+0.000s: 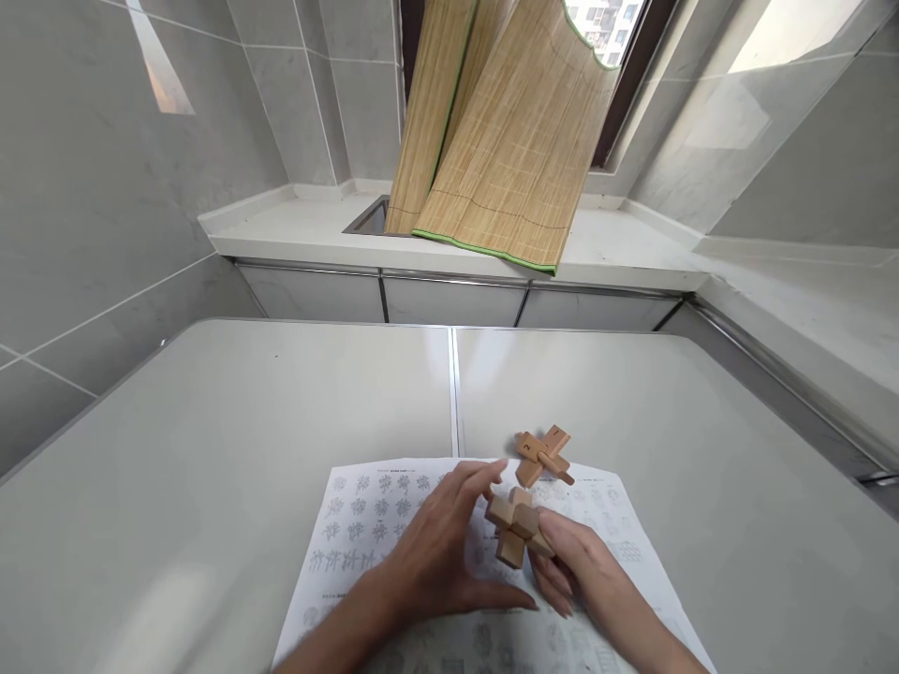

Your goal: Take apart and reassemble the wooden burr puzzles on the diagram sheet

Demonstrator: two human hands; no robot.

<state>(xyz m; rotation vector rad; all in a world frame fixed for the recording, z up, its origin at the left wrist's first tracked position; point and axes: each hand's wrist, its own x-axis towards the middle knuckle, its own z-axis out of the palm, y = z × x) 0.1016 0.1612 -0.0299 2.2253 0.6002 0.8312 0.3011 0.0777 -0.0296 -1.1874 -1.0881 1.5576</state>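
A wooden burr puzzle (516, 526) of interlocking square blocks is held up over the printed sheet. My right hand (580, 562) grips its right side between thumb and fingers. On the puzzle's left, my left hand (442, 552) is spread, thumb and fingers wide apart; whether a fingertip touches the blocks I cannot tell. Just beyond lies a second wooden puzzle (542, 455), made of flat crossed pieces with numbers on them, at the sheet's far edge. Beneath both hands is the paper sheet (365, 515), printed with rows of small puzzle drawings.
The pale table (211, 449) has a seam (453, 393) down its middle. Behind it runs a white counter (302, 225) with a sink edge (365, 217). A bamboo mat (512, 140) hangs over the counter, before a window. Grey tiled walls stand on both sides.
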